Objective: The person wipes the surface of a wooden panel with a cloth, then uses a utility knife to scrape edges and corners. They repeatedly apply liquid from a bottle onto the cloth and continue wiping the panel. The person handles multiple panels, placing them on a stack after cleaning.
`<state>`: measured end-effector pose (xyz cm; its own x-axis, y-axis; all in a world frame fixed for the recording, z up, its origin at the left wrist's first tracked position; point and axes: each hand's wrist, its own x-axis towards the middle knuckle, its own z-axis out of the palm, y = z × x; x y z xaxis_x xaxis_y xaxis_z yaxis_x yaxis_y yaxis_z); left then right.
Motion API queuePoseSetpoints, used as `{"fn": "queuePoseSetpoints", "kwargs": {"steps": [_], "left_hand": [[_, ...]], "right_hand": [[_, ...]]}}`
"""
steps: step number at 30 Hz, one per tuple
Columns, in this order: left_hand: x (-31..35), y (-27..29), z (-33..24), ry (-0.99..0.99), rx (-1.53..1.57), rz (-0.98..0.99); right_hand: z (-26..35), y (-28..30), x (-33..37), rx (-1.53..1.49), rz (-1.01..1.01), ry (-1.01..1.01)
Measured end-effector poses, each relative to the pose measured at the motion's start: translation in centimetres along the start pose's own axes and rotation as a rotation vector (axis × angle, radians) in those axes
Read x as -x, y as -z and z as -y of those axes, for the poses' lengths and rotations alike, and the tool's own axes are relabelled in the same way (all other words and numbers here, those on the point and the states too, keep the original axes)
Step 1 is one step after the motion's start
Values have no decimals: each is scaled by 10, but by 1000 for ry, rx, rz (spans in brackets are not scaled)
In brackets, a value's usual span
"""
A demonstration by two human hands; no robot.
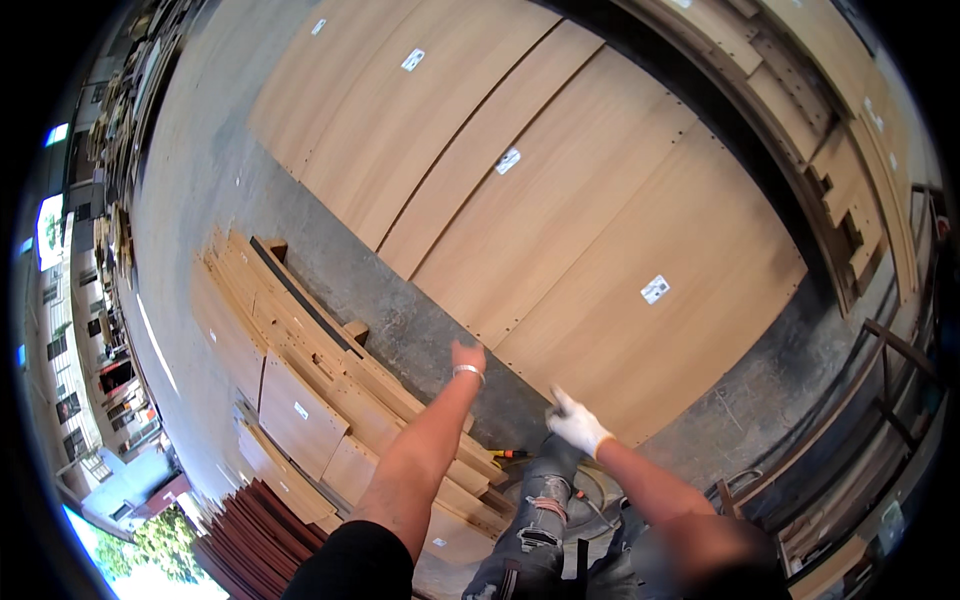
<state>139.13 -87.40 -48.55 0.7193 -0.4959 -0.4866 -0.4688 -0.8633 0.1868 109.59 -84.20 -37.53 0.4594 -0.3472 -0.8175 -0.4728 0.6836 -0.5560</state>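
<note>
Wide light-brown wood panels lie side by side in front of me, and the nearest wood panel (690, 350) carries a white label. My left hand (467, 357), bare with a white band at the wrist, is at the near edge of the adjoining wood panel (540, 230). Its fingers look curled, and whatever they may hold is hidden. My right hand (578, 422), in a white glove, reaches to the nearest panel's edge. One gloved finger stretches out toward that edge, and no grip around the board shows.
Stacked wood boards (300, 370) rise close by on my left, above dark red slats (255, 545). A yellow-and-red tool (510, 454) lies by my leg. More boards (850, 190) and a metal frame (890, 350) stand on the right. Grey concrete floor (200, 130) extends at the far left.
</note>
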Motion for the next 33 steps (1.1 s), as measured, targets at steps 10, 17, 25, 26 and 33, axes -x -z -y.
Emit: {"fn": "queuePoseSetpoints", "kwargs": {"steps": [10,17,25,26,33], "left_hand": [[367,-20,27,-530,-605,845],[448,40,-16,-791,-1049,829],[594,10,-47,-1221,-1165,777],[597,-7,-73,-1249,-1167,678],[833,-81,-184,-1700,-672,1010]], "right_hand": [[-342,-58,385,-419,-742,-519],[-288,-119,451,-963,-752,-78],[-299,-100,674,-999,-1083,415],[-313,-86,701,-980,-1189,495],[-483,-117,795,-1240,-2071,-167]]}}
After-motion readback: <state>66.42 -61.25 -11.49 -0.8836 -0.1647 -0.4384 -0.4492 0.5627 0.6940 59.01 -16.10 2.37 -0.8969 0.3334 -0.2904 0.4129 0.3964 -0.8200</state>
